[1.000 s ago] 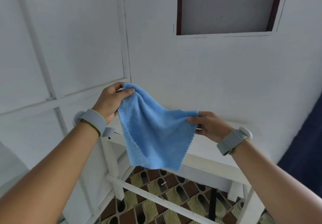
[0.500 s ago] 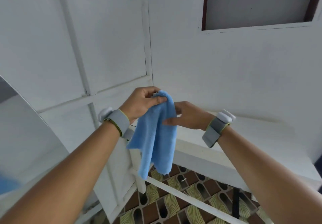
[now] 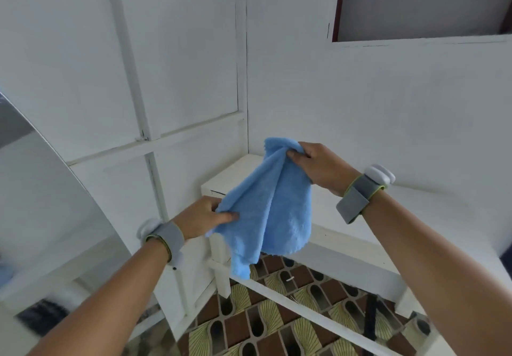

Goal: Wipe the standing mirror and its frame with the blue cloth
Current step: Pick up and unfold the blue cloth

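1. Since the earlier frames: both hands bunched the cloth up near chest height, now they're apart w/ the right hand [image 3: 318, 166] up high and the left hand [image 3: 206, 218] dropped low. View has swung left too, so more of the mirror [image 3: 41, 189] shows at the left edge.
2. Right hand is closed, pinching the top corner of the blue cloth [image 3: 270, 203]; left hand is closed on the lower left edge, thumb on top.
3. Cloth hangs in mid-air btwn the hands, in front of the white bench [image 3: 346, 225], not touching the mirror.
4. Handling (my guess): light, soft, floppy, no stiffness at all. It'll drape and fold wherever it's let go. Best held bunched or folded into a pad in one palm, not by a corner, for firm wiping pressure.
5. Looks: sky-blue fluffy microfibre, zigzag-cut hem, creased down the middle, lowest corner dangling above the patterned floor [image 3: 277, 325].
6. Mirror leans at far left, well apart from the cloth; wiping not yet begun. Its frame isn't clear from here.
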Motion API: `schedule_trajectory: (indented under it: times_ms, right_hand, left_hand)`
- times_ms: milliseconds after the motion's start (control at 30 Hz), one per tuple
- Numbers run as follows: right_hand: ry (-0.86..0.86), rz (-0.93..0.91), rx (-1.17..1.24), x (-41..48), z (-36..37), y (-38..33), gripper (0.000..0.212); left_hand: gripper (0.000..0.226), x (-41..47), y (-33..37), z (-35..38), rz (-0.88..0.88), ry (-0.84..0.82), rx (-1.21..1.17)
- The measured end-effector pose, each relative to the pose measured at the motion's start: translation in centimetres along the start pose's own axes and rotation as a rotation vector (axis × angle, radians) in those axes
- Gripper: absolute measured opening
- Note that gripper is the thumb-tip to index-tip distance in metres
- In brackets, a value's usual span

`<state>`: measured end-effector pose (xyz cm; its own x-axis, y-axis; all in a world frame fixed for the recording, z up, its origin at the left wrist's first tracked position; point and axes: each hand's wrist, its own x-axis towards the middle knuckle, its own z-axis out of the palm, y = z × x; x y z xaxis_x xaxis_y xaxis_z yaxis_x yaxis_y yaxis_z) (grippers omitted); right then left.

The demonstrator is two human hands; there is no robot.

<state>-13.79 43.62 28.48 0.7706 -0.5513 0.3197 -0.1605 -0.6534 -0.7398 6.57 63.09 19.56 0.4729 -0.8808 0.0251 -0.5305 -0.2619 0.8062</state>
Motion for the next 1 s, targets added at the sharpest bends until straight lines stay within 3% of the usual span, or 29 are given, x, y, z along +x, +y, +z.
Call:
schedule_trajectory:
  times_ms: [167,333,400,467,533,600,700,767,900,1000]
  right_hand:
    - [0.018,0.129,-0.085,0.0,-1.2,3.1,0.038]
    - [0.045,0.193,-0.108,0.2,-2.2,4.8,0.032]
    - [0.052,0.232,-0.084,0.3,-2.2,5.4,0.027]
    - [0.075,0.283,0.012,0.3,-1.8,6.2,0.031]
    - [0.094,0.352,0.159,0.1,-1.4,7.3,0.032]
    - [0.097,0.428,0.3,-0.2,-1.4,8.4,0.029]
    - [0.032,0.443,0.558,-0.3,-2.0,9.5,0.02]
    - [0.03,0.432,0.754,-0.5,-2.4,10.0,0.032]
    - [-0.042,0.366,0.691,-1.1,-2.5,10.4,0.05]
    - [-0.013,0.338,0.64,-1.0,-2.4,9.8,0.054]
  left_hand:
    - [0.017,1.0,-0.8,-2.6,-0.043,0.07,-0.332]
    - [0.022,1.6,0.9,-2.1,-0.024,0.142,-0.886]
    - [0.034,1.8,1.0,-1.1,-0.065,0.128,-1.064]
    - [0.051,2.2,0.2,0.4,-0.176,0.035,-0.973]
    - [0.052,2.5,-1.1,2.0,-0.289,-0.093,-0.834]
    - [0.056,2.9,-1.6,2.5,-0.325,-0.103,-0.807]
    - [0.064,3.7,-1.5,1.2,-0.207,-0.076,-0.877]
    - [0.08,3.7,-1.5,0.2,-0.129,-0.061,-0.764]
    - [0.082,3.7,-2.1,-1.1,-0.16,-0.071,-0.287]
    - [0.073,3.7,-1.1,-2.9,-0.106,0.041,-0.341]
